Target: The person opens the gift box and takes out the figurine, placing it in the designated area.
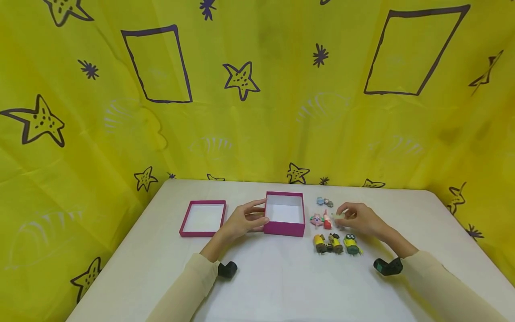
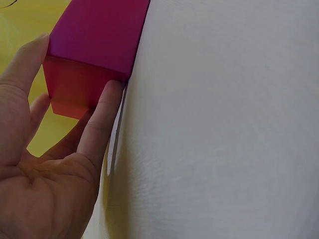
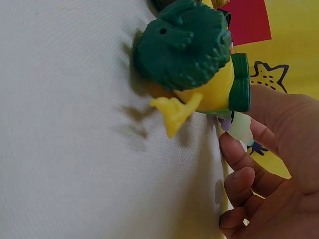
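Observation:
My left hand [image 1: 242, 220] rests against the left wall of an open magenta box [image 1: 284, 229] with a white inside. In the left wrist view, its fairly straight fingers [image 2: 99, 124] touch the box's side. My right hand [image 1: 360, 218] pinches a small pale-green figurine [image 3: 241, 128], partly hidden by the fingers. Just left of it are a red figurine [image 1: 327, 221] and a pink figurine [image 1: 316, 219]. Nearer to me lies a yellow-and-green goggled figurine [image 1: 352, 245], which fills much of the right wrist view.
A shallow magenta lid [image 1: 202, 234] lies white side up left of the box. Yellow-and-brown figurines [image 1: 319, 244] stand in the front row. Small bluish-grey figurines [image 1: 322, 201] are at the back. A yellow patterned curtain [image 1: 257, 125] hangs behind the white table [image 1: 257, 286].

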`<state>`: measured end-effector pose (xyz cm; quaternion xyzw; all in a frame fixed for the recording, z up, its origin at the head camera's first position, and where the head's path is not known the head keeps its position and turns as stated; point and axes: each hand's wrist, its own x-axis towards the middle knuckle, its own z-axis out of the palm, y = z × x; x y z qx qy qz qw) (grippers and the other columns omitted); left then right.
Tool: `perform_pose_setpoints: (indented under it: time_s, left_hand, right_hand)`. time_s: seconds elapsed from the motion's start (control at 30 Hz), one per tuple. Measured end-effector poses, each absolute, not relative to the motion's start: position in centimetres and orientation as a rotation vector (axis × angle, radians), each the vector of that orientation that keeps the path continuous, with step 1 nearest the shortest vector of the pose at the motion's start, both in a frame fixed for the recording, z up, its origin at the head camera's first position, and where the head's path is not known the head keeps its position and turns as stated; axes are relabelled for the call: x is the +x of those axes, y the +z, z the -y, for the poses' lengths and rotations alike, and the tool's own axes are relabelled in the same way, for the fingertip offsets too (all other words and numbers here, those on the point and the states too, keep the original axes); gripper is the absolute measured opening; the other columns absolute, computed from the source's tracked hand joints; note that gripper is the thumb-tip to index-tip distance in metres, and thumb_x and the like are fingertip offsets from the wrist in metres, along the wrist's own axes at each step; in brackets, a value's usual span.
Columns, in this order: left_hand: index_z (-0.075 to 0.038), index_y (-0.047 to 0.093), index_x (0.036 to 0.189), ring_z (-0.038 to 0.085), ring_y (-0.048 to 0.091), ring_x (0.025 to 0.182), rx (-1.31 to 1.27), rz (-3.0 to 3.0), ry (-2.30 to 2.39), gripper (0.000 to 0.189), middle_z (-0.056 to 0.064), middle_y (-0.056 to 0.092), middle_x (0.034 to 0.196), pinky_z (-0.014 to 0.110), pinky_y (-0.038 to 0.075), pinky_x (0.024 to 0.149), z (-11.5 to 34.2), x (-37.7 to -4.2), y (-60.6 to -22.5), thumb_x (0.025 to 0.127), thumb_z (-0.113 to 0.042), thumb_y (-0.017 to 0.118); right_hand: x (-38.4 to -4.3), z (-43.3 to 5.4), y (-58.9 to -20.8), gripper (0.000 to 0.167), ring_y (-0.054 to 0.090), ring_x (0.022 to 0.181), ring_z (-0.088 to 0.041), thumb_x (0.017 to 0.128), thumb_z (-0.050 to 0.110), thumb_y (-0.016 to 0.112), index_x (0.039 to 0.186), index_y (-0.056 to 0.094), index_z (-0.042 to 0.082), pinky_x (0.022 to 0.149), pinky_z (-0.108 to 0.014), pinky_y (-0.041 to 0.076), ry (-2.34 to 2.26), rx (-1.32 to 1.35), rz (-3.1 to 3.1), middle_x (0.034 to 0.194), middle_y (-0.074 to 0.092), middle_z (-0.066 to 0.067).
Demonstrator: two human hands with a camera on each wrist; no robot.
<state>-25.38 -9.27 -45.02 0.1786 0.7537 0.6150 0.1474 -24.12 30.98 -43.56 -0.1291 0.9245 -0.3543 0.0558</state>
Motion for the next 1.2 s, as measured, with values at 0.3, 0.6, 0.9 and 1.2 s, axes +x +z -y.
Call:
perform_pose_setpoints:
  time_s: [0.3, 0.6, 0.9, 1.2]
  left_hand:
    - [-0.021, 0.047, 0.156, 0.034, 0.059, 0.129, 0.509, -2.160, 1.786, 0.068, 0.018, 0.055, 0.145, 0.039, 0.060, 0.090, 9.28, -25.19, -44.93, 0.094, -0.016, 0.077]
    - [-0.022, 0.047, 0.156, 0.033, 0.061, 0.127, 0.504, -2.144, 1.790, 0.069, 0.018, 0.055, 0.145, 0.039, 0.061, 0.088, 9.29, -25.36, -45.04, 0.094, -0.016, 0.078]
    - [-0.018, 0.044, 0.157, 0.033, 0.062, 0.125, 0.519, -2.138, 1.779, 0.071, 0.019, 0.054, 0.146, 0.039, 0.061, 0.088, 9.29, -25.50, -45.12, 0.095, -0.019, 0.077]
    - [-0.018, 0.043, 0.158, 0.035, 0.060, 0.128, 0.517, -2.129, 1.774, 0.070, 0.019, 0.053, 0.148, 0.039, 0.060, 0.089, 9.53, -25.17, -45.40, 0.096, -0.020, 0.076]
  right_hand:
    - [-24.04, -30.88, -43.88, 0.026, 0.052, 0.087, -0.025, 0.094, 0.027, 0.077, 0.112, 0.068, 0.011, 0.068, -0.034, 0.045, -1.075, -0.335, -2.778, 0.096, 0.063, -0.006]
    - [-23.95, -30.86, -43.91, 0.028, 0.051, 0.086, -0.025, 0.094, 0.027, 0.077, 0.113, 0.067, 0.010, 0.066, -0.033, 0.045, -1.082, -0.335, -2.768, 0.096, 0.061, -0.007]
    - [-23.90, -30.82, -43.96, 0.027, 0.051, 0.086, -0.025, 0.095, 0.026, 0.076, 0.114, 0.067, 0.010, 0.065, -0.032, 0.045, -1.081, -0.327, -2.771, 0.097, 0.061, -0.007]
    - [-23.71, -30.81, -43.89, 0.032, 0.053, 0.088, -0.025, 0.096, 0.027, 0.075, 0.118, 0.065, 0.007, 0.069, -0.034, 0.047, -1.078, -0.372, -2.740, 0.101, 0.062, -0.009]
